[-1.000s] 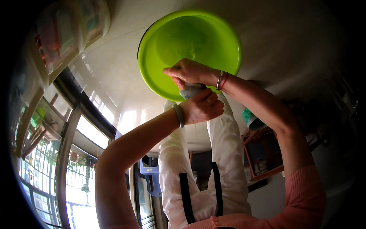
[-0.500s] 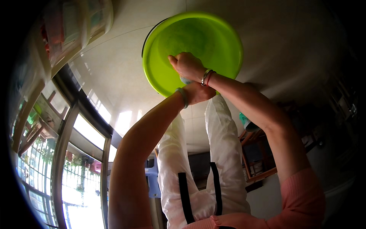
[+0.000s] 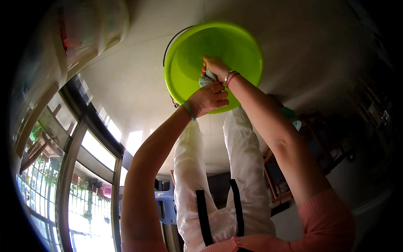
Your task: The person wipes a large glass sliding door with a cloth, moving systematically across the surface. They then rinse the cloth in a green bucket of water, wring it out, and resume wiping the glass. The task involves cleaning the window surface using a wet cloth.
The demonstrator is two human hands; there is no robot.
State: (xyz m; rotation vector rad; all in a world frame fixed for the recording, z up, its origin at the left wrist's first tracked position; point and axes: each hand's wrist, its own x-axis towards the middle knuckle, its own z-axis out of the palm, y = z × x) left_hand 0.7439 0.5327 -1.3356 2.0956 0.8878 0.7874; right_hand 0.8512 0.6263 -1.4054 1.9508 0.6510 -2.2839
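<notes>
Over a bright lime-green bucket (image 3: 176,80) with a thin dark handle, both my hands work on a wet-looking, bunched greyish-blue cloth (image 3: 205,80). My right hand (image 3: 215,67) is closed round its upper part, above the inside of the bucket. Nearer to me, my left hand (image 3: 208,99) has its fingers curled at the cloth's lower end, by the bucket's near rim; the palm side is partly hidden. Bracelets circle both wrists.
Pale floor tiles (image 3: 138,80) surround the bucket. A sliding glass door (image 3: 90,168) runs along the left. A blue plastic stool (image 3: 167,206) stands behind my legs, and wooden furniture (image 3: 279,189) is at the right. A translucent container (image 3: 92,33) is at upper left.
My hands were crossed close together at the wrists; now they sit farther apart and more of the cloth shows. The left hand's fingers have turned into view. The bucket appears slightly lower in view.
</notes>
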